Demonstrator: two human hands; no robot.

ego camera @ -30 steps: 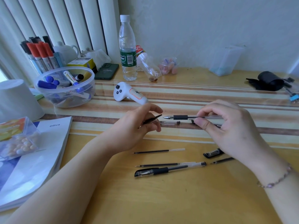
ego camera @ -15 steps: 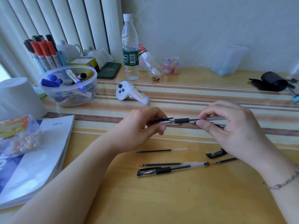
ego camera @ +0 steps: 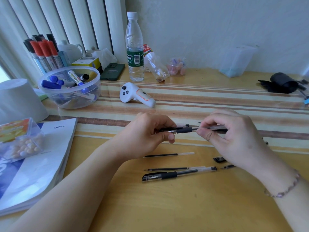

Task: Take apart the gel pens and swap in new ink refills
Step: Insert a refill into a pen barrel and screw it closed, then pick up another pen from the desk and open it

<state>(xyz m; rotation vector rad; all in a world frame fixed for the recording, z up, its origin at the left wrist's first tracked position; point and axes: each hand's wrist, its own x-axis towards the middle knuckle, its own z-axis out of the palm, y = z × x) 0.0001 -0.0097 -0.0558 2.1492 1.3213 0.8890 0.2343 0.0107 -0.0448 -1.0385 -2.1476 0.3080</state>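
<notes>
Above the desk, gel pen [ego camera: 184,130] between both hands, right hand [ego camera: 234,138] grip pinching barrel, left hand [ego camera: 147,138] grip pinching cap [ego camera: 167,129]

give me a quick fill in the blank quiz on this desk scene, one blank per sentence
1. The right hand and left hand together hold a clear gel pen with a black rubber grip above the ____ table runner.
2. The clear round plastic bowl holds markers with ____ caps.
3. The white handheld controller lies in front of the upright clear plastic ____.
4. The capped black gel pen lies nearest the person, on the ____ tabletop.

Missing words: striped; blue; bottle; wooden
</notes>
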